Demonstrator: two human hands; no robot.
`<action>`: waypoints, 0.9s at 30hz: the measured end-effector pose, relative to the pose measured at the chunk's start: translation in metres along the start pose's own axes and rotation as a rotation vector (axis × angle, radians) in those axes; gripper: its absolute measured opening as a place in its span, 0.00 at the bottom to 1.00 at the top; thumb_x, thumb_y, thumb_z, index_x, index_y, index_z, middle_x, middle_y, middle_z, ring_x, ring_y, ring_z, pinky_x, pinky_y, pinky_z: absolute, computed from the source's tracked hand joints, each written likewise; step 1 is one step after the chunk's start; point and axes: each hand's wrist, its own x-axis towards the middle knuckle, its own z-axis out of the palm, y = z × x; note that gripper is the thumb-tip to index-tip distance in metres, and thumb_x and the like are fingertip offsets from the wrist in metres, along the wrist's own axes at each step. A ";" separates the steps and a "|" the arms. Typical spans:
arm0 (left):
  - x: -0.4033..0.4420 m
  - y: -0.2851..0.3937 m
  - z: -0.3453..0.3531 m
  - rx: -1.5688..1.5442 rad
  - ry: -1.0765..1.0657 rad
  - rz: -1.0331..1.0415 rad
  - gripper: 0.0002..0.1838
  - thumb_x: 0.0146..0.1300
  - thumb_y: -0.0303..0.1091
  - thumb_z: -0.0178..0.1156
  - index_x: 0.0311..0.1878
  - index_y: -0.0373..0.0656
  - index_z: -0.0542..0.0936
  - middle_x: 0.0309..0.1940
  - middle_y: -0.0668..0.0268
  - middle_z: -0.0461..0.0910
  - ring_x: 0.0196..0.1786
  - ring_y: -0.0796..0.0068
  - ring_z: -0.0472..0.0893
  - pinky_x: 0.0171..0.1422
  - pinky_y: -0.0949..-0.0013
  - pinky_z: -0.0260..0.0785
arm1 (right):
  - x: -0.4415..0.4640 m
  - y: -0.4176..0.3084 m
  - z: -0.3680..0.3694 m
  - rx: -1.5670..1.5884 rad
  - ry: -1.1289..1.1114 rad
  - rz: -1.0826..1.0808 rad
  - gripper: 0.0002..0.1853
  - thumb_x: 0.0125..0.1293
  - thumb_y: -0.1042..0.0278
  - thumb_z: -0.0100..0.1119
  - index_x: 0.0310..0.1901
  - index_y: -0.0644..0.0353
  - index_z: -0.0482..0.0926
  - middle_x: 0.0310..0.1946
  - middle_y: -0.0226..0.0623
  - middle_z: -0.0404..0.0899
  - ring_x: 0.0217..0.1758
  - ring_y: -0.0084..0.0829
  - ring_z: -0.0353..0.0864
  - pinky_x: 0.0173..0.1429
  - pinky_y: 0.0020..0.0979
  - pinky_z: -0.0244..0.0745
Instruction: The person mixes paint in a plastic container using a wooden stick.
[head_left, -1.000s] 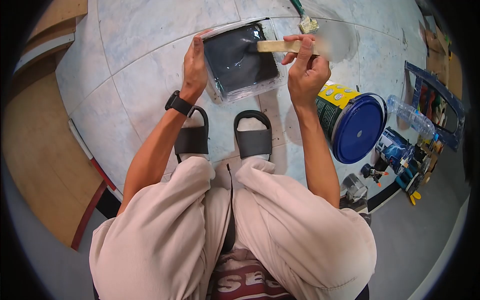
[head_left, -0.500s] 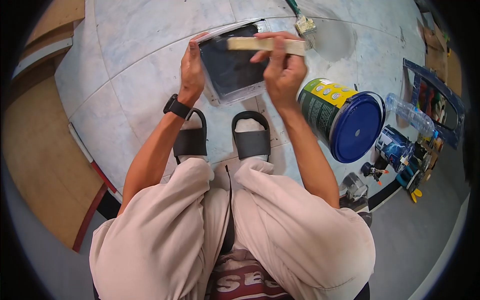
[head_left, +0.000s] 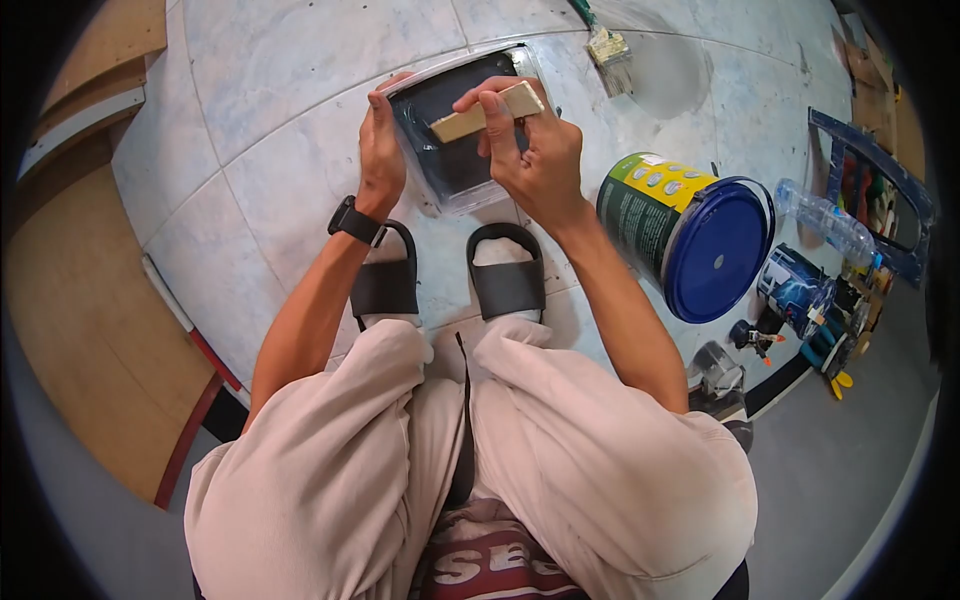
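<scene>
My left hand (head_left: 382,155) is closed on the left edge of a clear plastic container (head_left: 472,198), its thumb along the side and the other fingers partly hidden. Inside the container is dark, glossy liquid (head_left: 420,105) that looks like paint. My right hand (head_left: 545,165) grips a short, flat wooden stick (head_left: 460,124) between thumb and fingers. The stick slants over the container, its lower end at or just above the dark surface; I cannot tell whether it touches.
A paintbrush (head_left: 610,60) with a green handle lies on the tiled floor beyond the container. To the right, a paint bucket (head_left: 650,205) with a blue lid lies tilted, near a clear bottle (head_left: 825,225) and a blue can (head_left: 790,285). Wooden boards (head_left: 100,330) stand at left.
My right hand has moved left and toward me with the wooden stick. The stick has gone from nearly level to slanted, its left end lower. My left hand still holds the container.
</scene>
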 end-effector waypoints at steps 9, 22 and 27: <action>-0.001 0.000 0.003 -0.028 -0.004 -0.024 0.45 0.85 0.69 0.32 0.73 0.33 0.75 0.66 0.54 0.81 0.70 0.65 0.78 0.79 0.63 0.65 | 0.004 -0.002 0.009 -0.025 0.048 -0.037 0.05 0.83 0.71 0.57 0.51 0.63 0.77 0.37 0.39 0.89 0.32 0.39 0.91 0.36 0.34 0.84; 0.001 0.000 0.003 0.031 0.019 0.033 0.45 0.85 0.69 0.34 0.72 0.32 0.76 0.67 0.54 0.80 0.72 0.65 0.75 0.81 0.63 0.62 | -0.013 -0.006 0.003 -0.108 0.010 -0.017 0.06 0.83 0.70 0.57 0.49 0.63 0.77 0.38 0.39 0.88 0.34 0.40 0.92 0.37 0.36 0.85; 0.000 0.002 0.003 0.061 0.039 0.013 0.46 0.86 0.68 0.34 0.75 0.28 0.74 0.71 0.54 0.78 0.74 0.65 0.74 0.83 0.64 0.58 | -0.041 -0.012 -0.008 -0.137 -0.027 0.076 0.05 0.82 0.72 0.58 0.50 0.64 0.77 0.40 0.38 0.88 0.33 0.40 0.92 0.37 0.36 0.84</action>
